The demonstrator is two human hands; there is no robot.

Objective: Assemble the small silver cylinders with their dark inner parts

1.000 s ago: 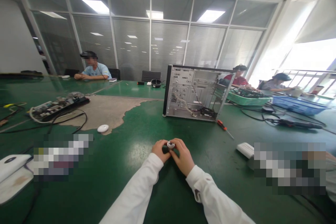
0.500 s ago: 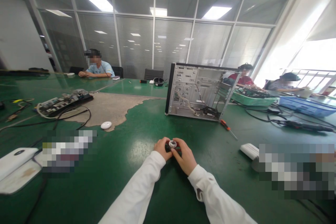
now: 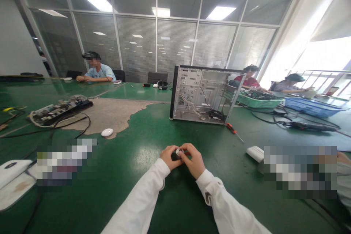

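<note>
A glass partition [image 3: 175,40] with blinds behind it spans the back of the room. In front of it stretches the green desk [image 3: 131,146], its surface interrupted by a ragged beige patch [image 3: 109,115] on the left side. An open computer case [image 3: 205,93] stands upright beyond the person's hands, slightly to the right, with cables lying inside. Across the desk sit a person in light blue [image 3: 100,73] at the left, and a person in red [image 3: 251,78] and another person [image 3: 290,84] at the right. Near those two are a blue basket [image 3: 314,109] and, beside it, a green basket [image 3: 257,103] filled with dark items. An opened component strip [image 3: 61,110] lies at the left among black cables.

The left hand [image 3: 169,158] and right hand [image 3: 194,161] meet just above the near part of the desk. The fingers of both are bent and nearly closed around a small round piece [image 3: 178,152], pale on top, pinched between them; its details are too small to tell. An orange-handled screwdriver [image 3: 231,128] lies by the case's near right corner. A white disc [image 3: 107,132] rests at the near edge of the beige patch.
</note>
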